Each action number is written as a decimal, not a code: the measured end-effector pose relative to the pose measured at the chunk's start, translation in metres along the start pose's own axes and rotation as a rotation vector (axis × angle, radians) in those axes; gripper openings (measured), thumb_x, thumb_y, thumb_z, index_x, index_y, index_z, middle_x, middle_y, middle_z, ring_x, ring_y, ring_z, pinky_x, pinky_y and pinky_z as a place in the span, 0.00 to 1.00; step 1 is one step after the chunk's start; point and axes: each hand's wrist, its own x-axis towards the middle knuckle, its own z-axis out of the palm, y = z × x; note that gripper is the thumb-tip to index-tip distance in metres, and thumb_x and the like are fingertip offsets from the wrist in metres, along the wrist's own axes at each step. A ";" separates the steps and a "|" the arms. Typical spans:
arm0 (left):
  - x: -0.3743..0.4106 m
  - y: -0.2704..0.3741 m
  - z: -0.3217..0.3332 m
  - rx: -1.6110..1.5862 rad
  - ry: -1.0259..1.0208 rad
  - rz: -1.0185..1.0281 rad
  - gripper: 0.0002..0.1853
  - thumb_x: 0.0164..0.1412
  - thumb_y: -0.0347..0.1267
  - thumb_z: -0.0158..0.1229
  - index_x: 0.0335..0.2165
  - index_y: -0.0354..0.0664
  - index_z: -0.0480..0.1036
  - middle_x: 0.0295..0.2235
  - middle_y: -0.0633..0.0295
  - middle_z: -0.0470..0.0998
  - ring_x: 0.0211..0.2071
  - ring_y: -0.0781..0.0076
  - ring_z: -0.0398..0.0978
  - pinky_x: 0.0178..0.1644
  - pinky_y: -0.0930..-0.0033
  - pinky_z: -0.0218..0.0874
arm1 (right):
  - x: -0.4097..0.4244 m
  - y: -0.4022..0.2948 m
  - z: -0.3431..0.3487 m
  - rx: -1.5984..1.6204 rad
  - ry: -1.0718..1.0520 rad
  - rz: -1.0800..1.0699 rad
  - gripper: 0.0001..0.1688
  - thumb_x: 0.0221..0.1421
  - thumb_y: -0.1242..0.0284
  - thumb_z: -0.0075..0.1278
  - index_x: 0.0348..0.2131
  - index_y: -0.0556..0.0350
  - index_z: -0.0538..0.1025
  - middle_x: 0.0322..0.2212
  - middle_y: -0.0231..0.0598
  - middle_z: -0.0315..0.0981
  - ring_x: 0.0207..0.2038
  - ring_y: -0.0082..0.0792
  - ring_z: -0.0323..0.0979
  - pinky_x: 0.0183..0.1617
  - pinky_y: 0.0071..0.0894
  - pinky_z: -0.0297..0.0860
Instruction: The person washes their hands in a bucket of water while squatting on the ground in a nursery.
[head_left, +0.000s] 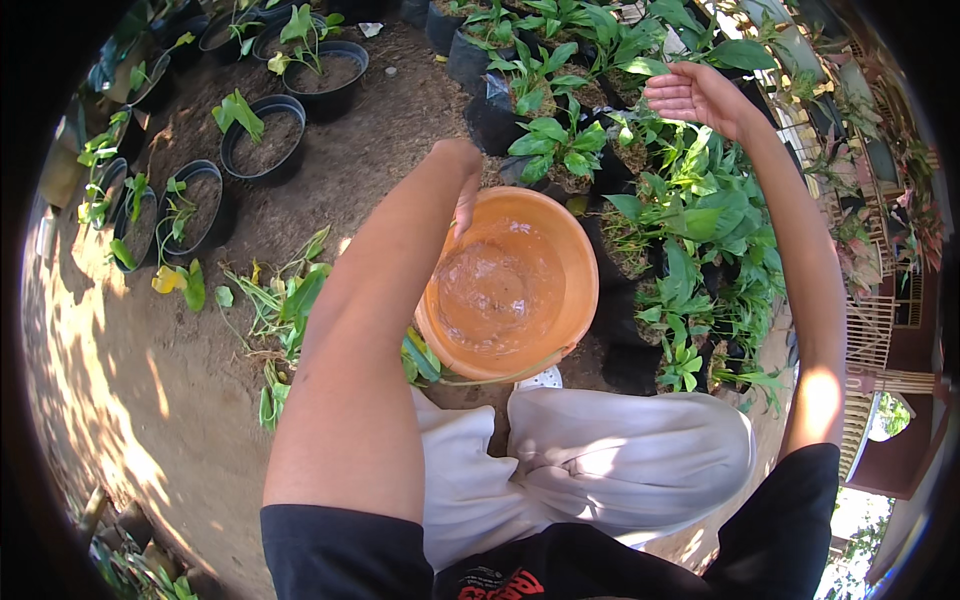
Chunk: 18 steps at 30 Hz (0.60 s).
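An orange plastic bucket (581, 247) with rippling water (491, 289) in it stands on the soil before my knees. My left hand (466, 184) hangs, wrist bent, over the bucket's far left rim, its fingers pointing down. Most of those fingers are hidden behind the wrist, so whether they grip the rim cannot be seen. Up at the right, my right hand (686, 94) is stretched flat above the potted leafy plants (562, 146), its palm showing and nothing held. A broad green leaf (646, 66) lies just beside its fingertips.
Black plastic pots (266, 142) with small vines stand to the left. Loose uprooted cuttings (289, 300) lie on the soil beside my left arm. Black grow bags (491, 124) line the right side. A bamboo fence (870, 330) runs beyond them.
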 end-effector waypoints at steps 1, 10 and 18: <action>-0.004 0.001 0.002 0.016 0.021 -0.003 0.24 0.38 0.42 0.75 0.35 0.44 0.77 0.34 0.68 0.76 0.33 0.77 0.71 0.39 0.69 0.66 | 0.001 0.004 -0.003 -0.040 0.008 -0.003 0.27 0.65 0.60 0.34 0.47 0.67 0.70 0.45 0.50 0.73 0.46 0.38 0.74 0.54 0.32 0.71; -0.025 -0.001 0.015 0.151 0.148 0.052 0.28 0.36 0.44 0.76 0.37 0.43 0.77 0.36 0.66 0.76 0.36 0.75 0.73 0.42 0.69 0.67 | -0.010 -0.003 -0.009 -0.090 -0.017 -0.097 0.30 0.67 0.58 0.31 0.52 0.66 0.68 0.47 0.47 0.72 0.49 0.34 0.73 0.55 0.28 0.69; -0.055 0.001 0.028 0.161 0.266 0.125 0.25 0.37 0.41 0.76 0.34 0.44 0.77 0.33 0.66 0.76 0.33 0.75 0.72 0.39 0.69 0.67 | -0.050 -0.030 0.041 0.058 0.070 -0.338 0.29 0.66 0.58 0.35 0.50 0.68 0.69 0.45 0.48 0.74 0.46 0.33 0.75 0.53 0.29 0.71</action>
